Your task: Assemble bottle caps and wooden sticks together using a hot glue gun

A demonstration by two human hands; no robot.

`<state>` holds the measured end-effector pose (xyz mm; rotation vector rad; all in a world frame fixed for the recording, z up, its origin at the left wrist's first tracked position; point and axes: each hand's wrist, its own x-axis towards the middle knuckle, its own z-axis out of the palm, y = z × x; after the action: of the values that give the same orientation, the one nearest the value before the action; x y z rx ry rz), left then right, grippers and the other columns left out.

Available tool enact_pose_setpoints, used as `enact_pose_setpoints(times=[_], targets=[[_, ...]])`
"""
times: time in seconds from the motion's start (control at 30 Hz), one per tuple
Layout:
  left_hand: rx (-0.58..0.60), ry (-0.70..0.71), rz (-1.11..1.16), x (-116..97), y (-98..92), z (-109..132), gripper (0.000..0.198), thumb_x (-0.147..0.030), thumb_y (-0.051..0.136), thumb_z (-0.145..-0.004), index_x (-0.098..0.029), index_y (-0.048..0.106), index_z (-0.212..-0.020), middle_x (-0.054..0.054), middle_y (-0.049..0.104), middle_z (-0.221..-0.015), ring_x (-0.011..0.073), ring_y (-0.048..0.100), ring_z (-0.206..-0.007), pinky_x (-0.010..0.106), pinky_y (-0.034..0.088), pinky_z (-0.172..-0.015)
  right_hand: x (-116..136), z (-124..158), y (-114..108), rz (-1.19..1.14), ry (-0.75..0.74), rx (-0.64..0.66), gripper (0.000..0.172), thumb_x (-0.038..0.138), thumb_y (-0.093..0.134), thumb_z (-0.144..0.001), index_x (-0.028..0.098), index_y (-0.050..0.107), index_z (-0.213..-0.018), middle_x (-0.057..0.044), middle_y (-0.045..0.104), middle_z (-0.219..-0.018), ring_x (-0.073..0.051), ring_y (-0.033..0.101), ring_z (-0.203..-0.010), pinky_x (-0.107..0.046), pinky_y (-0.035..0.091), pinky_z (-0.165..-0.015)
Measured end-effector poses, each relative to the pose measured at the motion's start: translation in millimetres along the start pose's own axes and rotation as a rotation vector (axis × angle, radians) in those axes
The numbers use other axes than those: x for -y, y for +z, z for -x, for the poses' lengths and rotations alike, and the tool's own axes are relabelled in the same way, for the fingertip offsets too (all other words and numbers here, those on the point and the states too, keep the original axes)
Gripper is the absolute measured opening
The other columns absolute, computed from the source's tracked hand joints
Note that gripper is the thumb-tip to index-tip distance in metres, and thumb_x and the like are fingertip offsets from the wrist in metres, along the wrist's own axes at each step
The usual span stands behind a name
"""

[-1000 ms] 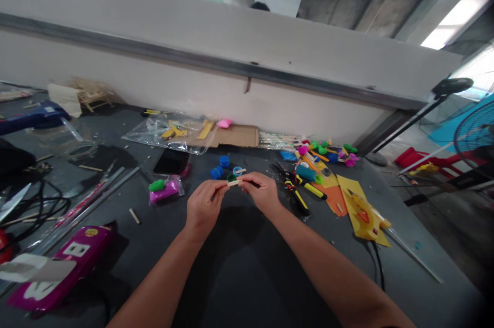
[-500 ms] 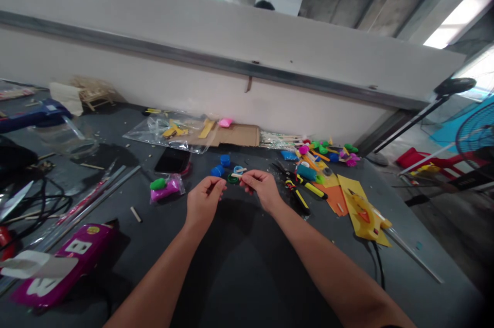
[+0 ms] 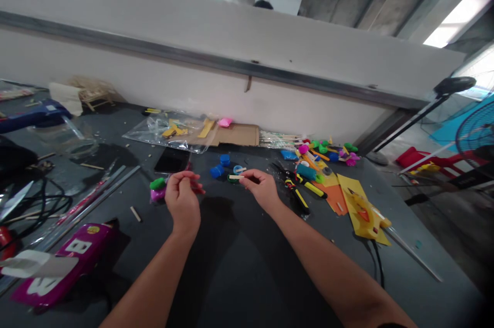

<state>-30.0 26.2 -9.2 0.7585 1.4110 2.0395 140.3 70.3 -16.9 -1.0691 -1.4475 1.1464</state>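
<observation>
My right hand [image 3: 260, 189] pinches one end of a short pale wooden stick [image 3: 235, 177], which points left from the fingertips. Just behind the stick lie a blue ring-shaped piece [image 3: 239, 169] and a dark green one, partly covered by the stick. Two blue lumps [image 3: 221, 166] rest to their left. My left hand [image 3: 183, 200] is held apart from it, fingers loosely parted and nothing visible in them. Behind that hand, partly hidden, are a green lump [image 3: 157, 183] and a purple packet [image 3: 157, 194]. A second short stick [image 3: 136, 213] lies on the table to its left.
Yellow-black pliers [image 3: 296, 195] and a yellow glue gun [image 3: 364, 217] lie to the right, near colourful clay pieces [image 3: 328, 153]. A purple power strip [image 3: 65, 266] and cables are at left. Behind lie a phone [image 3: 172, 159], a plastic bag [image 3: 154, 132] and cardboard [image 3: 239, 135].
My left hand has moved left, away from the right hand, and its fingers have opened. The right hand stays nearly in place, still holding the stick, which now shows more fully.
</observation>
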Motion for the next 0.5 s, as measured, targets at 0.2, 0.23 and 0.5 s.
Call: enact_pose_setpoints(times=[0.2,0.23,0.5], targets=[[0.201,-0.005,-0.241,-1.3,2.2,6.4,0.016,-0.03,0.055,-0.076,-0.017,0.062,-0.084,-0.001,0.06,-0.067,0.0095,0.052,-0.05,0.022,0.045,-0.046,-6.5,-0.1,-1.6,0.077,-0.078,0.005,0.016,0.033,0.068,-0.069,0.02,0.07,-0.079,-0.002,0.069,-0.077,-0.016,0.061,-0.068,-0.026,0.047,-0.06],[0.292,0.009,-0.328,-0.5,2.7,8.3,0.017,-0.031,0.057,-0.075,-0.018,0.064,-0.083,-0.001,0.061,-0.066,0.0103,0.053,-0.051,0.022,0.046,-0.048,-7.1,-0.3,-1.9,0.089,-0.092,0.008,0.016,0.033,0.068,-0.069,0.021,0.07,-0.08,-0.002,0.069,-0.077,-0.016,0.061,-0.069,-0.026,0.047,-0.06],[0.568,0.356,-0.596,5.1,2.2,9.6,0.021,-0.028,0.062,-0.076,-0.023,0.065,-0.096,0.002,0.064,-0.09,0.0144,0.06,-0.076,0.026,0.047,-0.068,-9.2,-0.6,-4.1,0.166,-0.182,0.05,0.015,0.032,0.067,-0.072,0.022,0.071,-0.083,-0.002,0.07,-0.08,-0.018,0.063,-0.073,-0.026,0.047,-0.062]])
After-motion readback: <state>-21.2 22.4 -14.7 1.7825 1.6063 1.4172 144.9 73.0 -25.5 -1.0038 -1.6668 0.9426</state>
